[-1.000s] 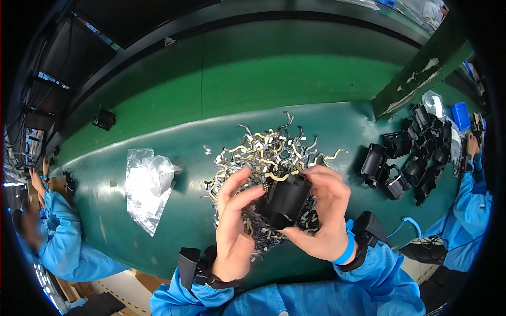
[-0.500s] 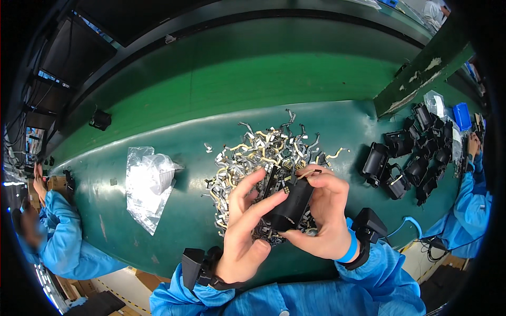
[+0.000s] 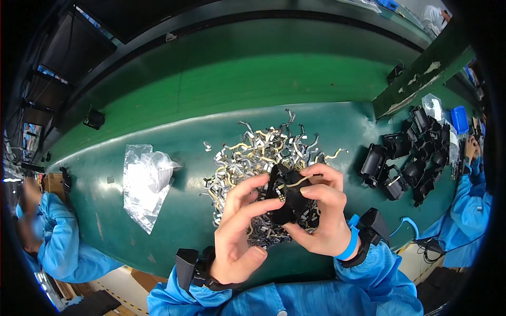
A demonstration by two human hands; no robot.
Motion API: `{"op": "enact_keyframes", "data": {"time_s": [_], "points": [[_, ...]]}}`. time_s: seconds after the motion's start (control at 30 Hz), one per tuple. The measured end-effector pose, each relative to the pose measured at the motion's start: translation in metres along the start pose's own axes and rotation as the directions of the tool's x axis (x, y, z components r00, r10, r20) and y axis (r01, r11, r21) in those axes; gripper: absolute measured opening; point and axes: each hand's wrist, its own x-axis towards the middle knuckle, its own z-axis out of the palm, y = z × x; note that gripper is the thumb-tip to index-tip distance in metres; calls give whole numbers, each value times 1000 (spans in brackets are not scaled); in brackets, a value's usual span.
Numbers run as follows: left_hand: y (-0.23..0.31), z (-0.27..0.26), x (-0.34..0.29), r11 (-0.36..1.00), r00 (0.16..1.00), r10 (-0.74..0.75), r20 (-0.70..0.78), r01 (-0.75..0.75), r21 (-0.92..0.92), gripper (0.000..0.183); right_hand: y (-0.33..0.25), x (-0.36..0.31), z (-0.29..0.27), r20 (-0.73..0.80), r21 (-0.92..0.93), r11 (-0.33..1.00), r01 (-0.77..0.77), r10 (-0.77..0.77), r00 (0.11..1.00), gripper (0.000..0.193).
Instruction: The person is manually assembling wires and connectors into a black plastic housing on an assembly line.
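Between my two hands is a black plastic housing (image 3: 299, 203), held just over a heap of small flat cables (image 3: 247, 152). My right hand (image 3: 326, 213) is closed round its right side, thumb below and fingers above. A thin pale cable (image 3: 301, 183) lies across the housing's top, by the right fingertips. My left hand (image 3: 240, 226) has its fingers bent against the housing's left side, close to a small connector (image 3: 282, 198) with gold-coloured dots. The left thumb sticks out, apart from the part. Fingers hide some of the housing's edges.
Several similar black housings (image 3: 406, 152) are piled on the right of the green table (image 3: 211, 126). A clear plastic bag (image 3: 147, 184) lies left of the cables. A green post (image 3: 421, 79) rises at the back right. Co-workers in blue sleeves (image 3: 63, 237) sit at both sides.
The housing has turned in my hands, so a different face with the pale cable across it now shows. Both hands have shifted slightly.
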Motion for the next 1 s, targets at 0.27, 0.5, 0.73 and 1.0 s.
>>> {"op": "enact_keyframes", "data": {"time_s": [0.27,0.5,0.73,1.0], "points": [[-2,4,1,988,999,43,-30,-38,148,52,0,-1,3,49,-2,999,37,-37,998,81],[-16,18,-1,990,986,117,-116,-107,88,58,-3,-3,4,81,6,1000,30,-30,996,80],[-13,15,2,983,984,125,-124,-106,151,53,-13,14,-34,112,90,986,-139,129,985,50],[-3,16,2,887,989,144,22,-139,439,51,-14,18,-39,92,36,966,-255,250,964,14]]}}
